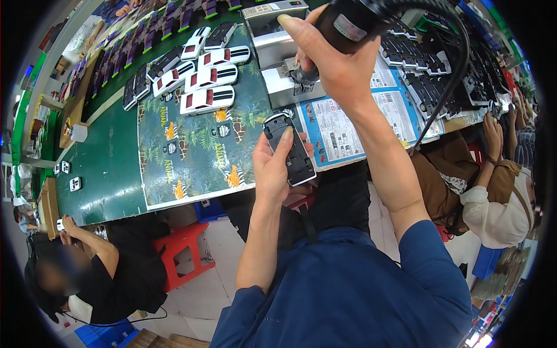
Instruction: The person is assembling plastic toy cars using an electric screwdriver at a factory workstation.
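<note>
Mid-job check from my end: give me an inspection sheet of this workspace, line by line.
Surface: green bench, partly covered by a jungle-print sheet.
Job's things: toy car, dark underside up; black handheld power tool, its tip at a metal box.
Clutter: white toy cars grouped upper left; upturned toy cars at right.
Hands: left hand holds the toy car; right hand grips the tool.
Cables: black cable arcs over the right side.
Surroundings: co-worker at left, another at right; red stool.
</note>
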{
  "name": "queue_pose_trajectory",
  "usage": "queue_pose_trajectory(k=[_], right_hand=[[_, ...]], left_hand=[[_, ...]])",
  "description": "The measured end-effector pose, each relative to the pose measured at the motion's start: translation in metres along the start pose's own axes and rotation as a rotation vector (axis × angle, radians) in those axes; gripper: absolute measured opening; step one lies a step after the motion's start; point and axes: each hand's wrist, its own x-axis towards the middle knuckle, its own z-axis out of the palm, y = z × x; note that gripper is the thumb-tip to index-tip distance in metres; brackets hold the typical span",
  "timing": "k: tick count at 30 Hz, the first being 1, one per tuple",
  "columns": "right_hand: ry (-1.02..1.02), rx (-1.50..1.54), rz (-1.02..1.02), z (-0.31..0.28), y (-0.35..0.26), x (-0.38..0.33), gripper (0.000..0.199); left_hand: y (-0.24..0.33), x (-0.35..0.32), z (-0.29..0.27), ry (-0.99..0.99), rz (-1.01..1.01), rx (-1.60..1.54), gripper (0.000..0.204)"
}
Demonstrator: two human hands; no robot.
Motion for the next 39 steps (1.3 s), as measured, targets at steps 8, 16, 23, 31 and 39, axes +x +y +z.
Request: queue_pose_trajectory(k=[8,16,23,31,39], right_hand=[[-0.101,0.1,0.315,-0.002,-0.019,0.009,0.026],[-0.03,0.55,0.283,-0.013,-0.05,-0.036,0.018],[-0.046,0.382,0.377,-0.005,-0.046,-0.049,0.02],[-0.335,0.143,0.129,-0.009,-0.028,-0.056,0.02],[-0.217,0.209,0.219,-0.006,-0.028,-0.064,0.022]], left_hand=[[-0.007,-0.001,0.004,0.013,0.073,0.088,0.018],[-0.014,0.001,0.001,-0.007,0.17,0.177,0.024],[-0.012,-0.004,0.005,-0.014,0.155,0.156,0.023],[-0.009,-0.006,0.008,0.0,0.149,0.118,0.023],[-0.011,-0.004,0.007,-0.016,0.173,0.146,0.022]])
